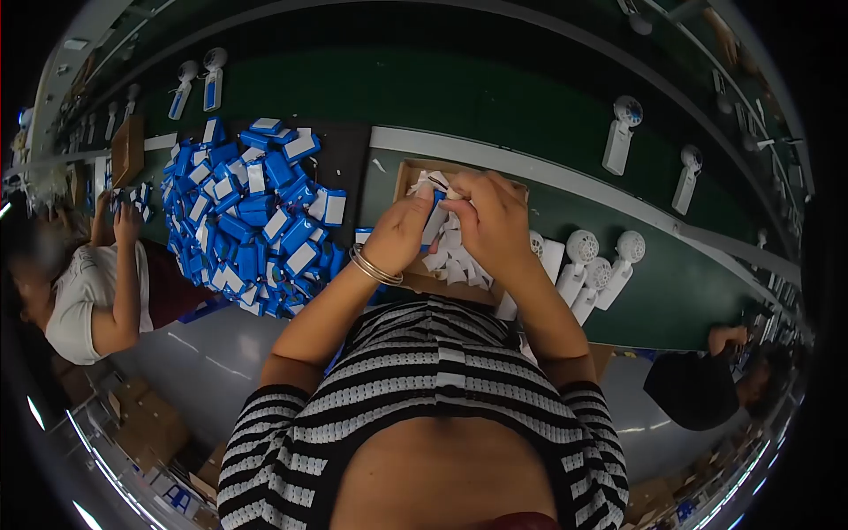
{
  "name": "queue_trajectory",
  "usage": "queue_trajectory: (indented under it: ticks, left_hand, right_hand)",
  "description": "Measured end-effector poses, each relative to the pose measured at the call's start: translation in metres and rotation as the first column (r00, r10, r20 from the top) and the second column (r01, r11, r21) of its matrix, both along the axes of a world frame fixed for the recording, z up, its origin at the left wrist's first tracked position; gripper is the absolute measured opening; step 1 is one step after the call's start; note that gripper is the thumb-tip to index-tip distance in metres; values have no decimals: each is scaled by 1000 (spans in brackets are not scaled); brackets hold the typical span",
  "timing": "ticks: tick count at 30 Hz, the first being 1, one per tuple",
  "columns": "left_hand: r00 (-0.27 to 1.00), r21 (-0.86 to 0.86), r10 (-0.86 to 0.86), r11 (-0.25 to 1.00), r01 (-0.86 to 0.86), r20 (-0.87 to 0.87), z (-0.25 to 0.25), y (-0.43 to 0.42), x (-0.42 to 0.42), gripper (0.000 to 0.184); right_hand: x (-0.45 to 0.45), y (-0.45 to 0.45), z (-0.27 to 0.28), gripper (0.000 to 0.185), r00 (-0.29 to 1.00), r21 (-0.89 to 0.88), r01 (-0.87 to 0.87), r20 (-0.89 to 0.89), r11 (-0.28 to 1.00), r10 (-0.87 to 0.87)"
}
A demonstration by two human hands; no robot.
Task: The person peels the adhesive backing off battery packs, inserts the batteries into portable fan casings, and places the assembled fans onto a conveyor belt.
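Over bench [680, 311], clamped blue pack [436, 212] in left hand [401, 230], couldn't tell grip in right hand [490, 216]; kept box [455, 293] beneath, presumably for scraps [465, 268].

Blue pack [434, 221], apparently part white

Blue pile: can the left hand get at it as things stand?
Likely yes: the pile lies left of the left hand, nothing tall between. That hand seems to hold a blue pack, though.

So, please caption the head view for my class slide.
Left hand and right hand meet at a blue pack over a box of white scraps, beside a heap of blue packs.
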State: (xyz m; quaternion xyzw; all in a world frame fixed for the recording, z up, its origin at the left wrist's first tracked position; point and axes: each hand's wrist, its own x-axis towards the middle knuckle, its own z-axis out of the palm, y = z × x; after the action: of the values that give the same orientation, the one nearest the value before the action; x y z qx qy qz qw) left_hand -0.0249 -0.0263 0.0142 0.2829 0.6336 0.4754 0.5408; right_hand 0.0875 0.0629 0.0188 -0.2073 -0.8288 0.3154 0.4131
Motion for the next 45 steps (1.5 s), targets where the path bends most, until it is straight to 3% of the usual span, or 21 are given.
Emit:
queue_trajectory:
  ticks: [4,6,8,11,12,14,15,16,18,19,21,22,24,26,28,30,32,37,39,42,45]
  left_hand:
    - [972,-39,-193,981,189,-133,-15,4,-2,53]
    - [975,-104,-210,971,216,68,-11,10,0,53]
    - [959,-162,245,962,-221,142,-9,26,6,54]
    - [930,-48,256,966,-253,262,-24,34,-22,57]
    - [971,69,152,984,-167,186,-37,32,-30,47]
    - [942,2,25,1000,-26,-336,-34,33,-23,34]
    - [740,115,-41,981,158,-671,-34,32,-17,33]
    - [631,120,-80,956,269,-772,-33,33,-4,36]
    - [469,80,-175,876,475,-865,-29,33,25,40]
    - [417,48,-250,810,585,-874,-27,35,39,41]
    - [350,-59,-365,760,648,-863,-31,43,59,43]
    - [482,9,-436,735,678,-760,-39,55,61,45]
    - [786,284,-543,735,616,-296,-61,88,70,42]
    - [741,52,-488,819,572,-461,-113,158,49,57]
    - [590,-118,-308,934,339,-746,-136,238,70,83]
    - [371,-383,-401,915,125,-838,-195,329,70,103]
    - [133,-424,-422,906,15,-897,-173,322,125,109]
    - [284,-293,-265,954,-60,-922,-176,325,138,73]
    - [918,41,-156,982,183,-364,-184,333,98,50]
    - [974,94,-173,978,188,-146,-97,253,101,30]
    - [971,57,-221,975,216,91,-50,175,88,46]
  right_hand:
    - [11,-1,-25,27,997,19,-68,-22,997,69]
    - [18,0,-33,28,990,-1,-122,-75,993,122]
    - [26,-11,-41,27,940,24,-319,-123,947,320]
    - [41,-34,-64,24,935,-285,-278,138,917,327]
    - [43,-37,-73,24,844,-198,-279,416,940,339]
    - [50,-38,-74,28,900,-140,-94,411,986,144]
    - [55,-34,-74,31,915,-89,53,402,995,-13]
    - [60,-24,-70,33,951,-197,195,278,961,-136]
    - [69,-19,-65,35,982,-774,-13,-128,633,-137]
    - [73,-17,-67,33,958,-896,-142,-232,421,-171]
    - [90,-14,-79,26,940,-781,34,-187,624,-286]
    - [105,-12,-79,23,910,-651,174,-181,739,-374]
    - [138,-13,-76,20,812,-447,430,-188,784,-553]
    - [168,-21,-72,18,705,-484,506,-244,714,-666]
    - [192,-37,-68,17,651,-536,486,-306,691,-695]
    - [201,-50,-83,16,660,-434,547,-302,716,-688]
    - [207,-74,-77,15,686,-661,355,-296,661,-665]
    - [198,-86,-101,14,679,-728,211,-371,653,-634]
    - [194,-77,-99,13,699,-751,26,-458,660,-549]
    - [178,-51,-83,12,687,-742,-223,-580,633,-438]
    - [146,-18,-54,10,790,-692,-360,-583,625,-190]
